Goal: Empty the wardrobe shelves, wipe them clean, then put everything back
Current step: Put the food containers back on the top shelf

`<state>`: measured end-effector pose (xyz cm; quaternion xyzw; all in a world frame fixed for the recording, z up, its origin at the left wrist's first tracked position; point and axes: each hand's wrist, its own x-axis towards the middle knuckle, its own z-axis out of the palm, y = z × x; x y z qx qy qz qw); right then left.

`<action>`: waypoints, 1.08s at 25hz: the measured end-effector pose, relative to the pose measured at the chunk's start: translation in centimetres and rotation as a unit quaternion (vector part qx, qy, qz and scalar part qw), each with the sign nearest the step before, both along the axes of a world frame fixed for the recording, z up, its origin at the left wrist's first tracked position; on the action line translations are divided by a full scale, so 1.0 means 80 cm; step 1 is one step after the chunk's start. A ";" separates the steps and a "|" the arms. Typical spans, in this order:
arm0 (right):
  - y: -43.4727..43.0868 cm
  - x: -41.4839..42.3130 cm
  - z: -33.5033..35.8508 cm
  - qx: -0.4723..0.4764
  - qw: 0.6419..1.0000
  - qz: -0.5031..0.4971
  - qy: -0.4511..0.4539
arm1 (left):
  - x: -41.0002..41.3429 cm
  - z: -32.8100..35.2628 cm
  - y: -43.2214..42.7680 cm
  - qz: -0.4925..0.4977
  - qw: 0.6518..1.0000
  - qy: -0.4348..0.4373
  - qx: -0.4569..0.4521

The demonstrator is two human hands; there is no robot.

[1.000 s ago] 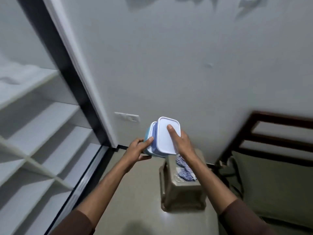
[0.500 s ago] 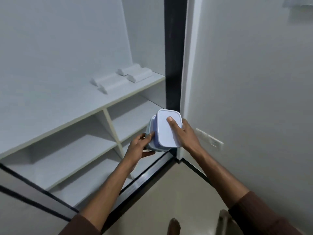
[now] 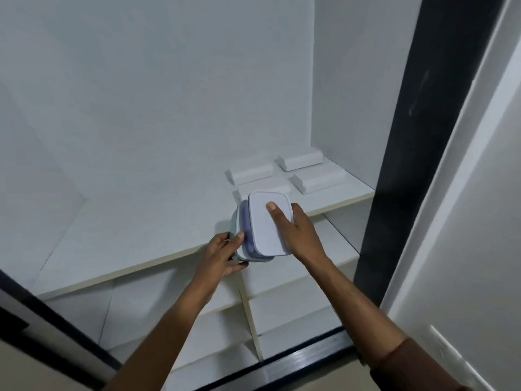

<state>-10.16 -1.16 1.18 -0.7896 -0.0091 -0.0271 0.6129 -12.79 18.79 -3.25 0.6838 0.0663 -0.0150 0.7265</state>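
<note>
White wardrobe shelf (image 3: 146, 244), upper level. Four small white boxes (image 3: 300, 162) lie on its right rear part in two rows; the nearest is partly hidden, possibly identical.

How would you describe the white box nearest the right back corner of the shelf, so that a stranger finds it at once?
Look at the wide white wardrobe shelf at hand height. Four small white rectangular boxes lie near its right end. The one meant lies farthest back and farthest right, close to the side wall.

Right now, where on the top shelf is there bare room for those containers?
The top shelf is bare left of the stacked containers, out to the left wall. Its back-right corner is crowded with white boxes. Both hands grip the stack.
</note>
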 end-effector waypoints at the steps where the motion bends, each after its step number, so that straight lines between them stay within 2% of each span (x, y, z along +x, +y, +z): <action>1: 0.008 0.015 0.001 0.006 1.000 0.013 -0.003 | 0.010 0.001 0.008 0.014 1.000 -0.006 -0.002; 10: 0.100 0.132 0.007 0.000 0.996 0.087 -0.016 | 0.099 0.010 0.094 0.082 0.996 -0.025 -0.014; 16: 0.148 0.189 0.013 0.015 0.994 0.110 0.027 | 0.188 0.035 0.175 0.112 0.993 -0.022 0.013; 19: 0.165 0.219 0.007 -0.032 0.990 0.140 0.011 | 0.247 0.045 0.237 0.130 0.991 0.001 0.040; 22: 0.180 0.243 -0.004 -0.087 0.977 0.194 -0.001 | 0.302 0.039 0.283 0.105 0.990 0.013 0.097; 27: 0.217 0.273 -0.028 -0.176 0.948 0.262 0.036 | 0.386 0.021 0.319 0.082 0.985 0.028 0.150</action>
